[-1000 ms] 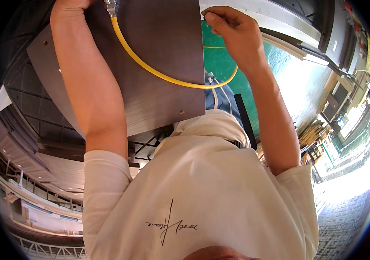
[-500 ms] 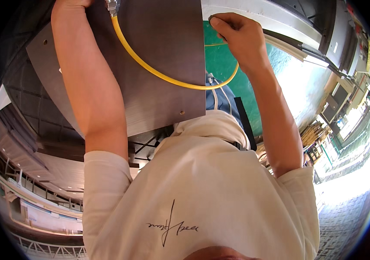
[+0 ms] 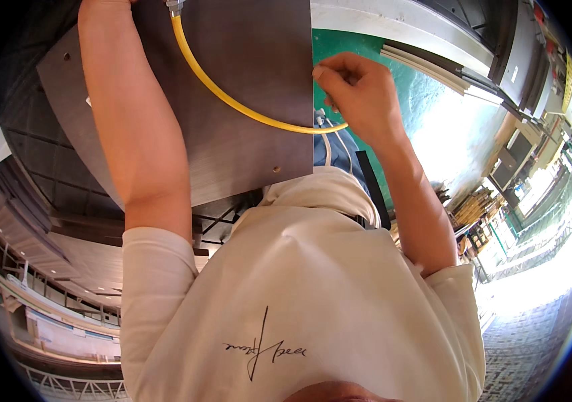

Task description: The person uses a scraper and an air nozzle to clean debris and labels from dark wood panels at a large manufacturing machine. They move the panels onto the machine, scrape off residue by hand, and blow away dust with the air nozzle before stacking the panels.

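Observation:
A dark brown wood-grain panel [image 3: 252,67] with small drilled holes lies in front of me. My left hand [image 3: 105,4] is cut off by the top edge above the panel, its fingers out of sight. Close to it, a yellow hose [image 3: 232,102] runs from a metal fitting [image 3: 175,8] and curves across the panel toward my right forearm. My right hand [image 3: 360,94] is at the panel's right edge, fingers curled with thumb and forefinger pinched together. What sits between those fingertips, if anything, is too small to make out.
A green floor [image 3: 346,43] shows right of the panel. Pale strips [image 3: 426,70] lie along a light-coloured beam [image 3: 393,20] at the upper right. Stacked wooden pieces [image 3: 477,204] stand farther right. More brown panels [image 3: 25,228] are at the left.
My right hand has come down and slightly left, from beyond the panel to its right edge. A small dark thing showed at its fingertips before. My left arm has barely moved.

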A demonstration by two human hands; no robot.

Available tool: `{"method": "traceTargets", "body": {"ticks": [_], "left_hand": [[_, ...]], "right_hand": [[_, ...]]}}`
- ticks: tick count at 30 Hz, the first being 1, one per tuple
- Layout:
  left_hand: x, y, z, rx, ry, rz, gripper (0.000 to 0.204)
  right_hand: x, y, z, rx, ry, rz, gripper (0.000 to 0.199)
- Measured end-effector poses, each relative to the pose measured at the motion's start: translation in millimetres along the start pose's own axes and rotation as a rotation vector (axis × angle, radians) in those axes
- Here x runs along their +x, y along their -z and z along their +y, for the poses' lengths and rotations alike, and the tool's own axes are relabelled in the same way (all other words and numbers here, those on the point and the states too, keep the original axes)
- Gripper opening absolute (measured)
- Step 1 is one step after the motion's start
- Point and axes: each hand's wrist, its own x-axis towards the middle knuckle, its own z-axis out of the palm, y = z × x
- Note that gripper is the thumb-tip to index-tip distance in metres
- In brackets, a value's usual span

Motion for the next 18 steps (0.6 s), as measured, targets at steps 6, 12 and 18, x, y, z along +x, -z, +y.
{"method": "traceTargets", "body": {"ticks": [6,12,18], "left_hand": [[-3.0,-3.6,0.1,0.020,-0.003,0.018,0.028],[-4.9,-8.0,5.5,0.032,-0.030,0.006,0.029],[-0.6,-11.2,12.7,-0.023,0.100,0.016,0.031]], "right_hand": [[18.0,-0.1,0.9,0.045,0.241,0.087,0.025],[22.6,2.3,4.6,0.004,0.263,0.040,0.025],[44.1,16.9,9.8,0.143,0.182,0.050,0.026]]}}
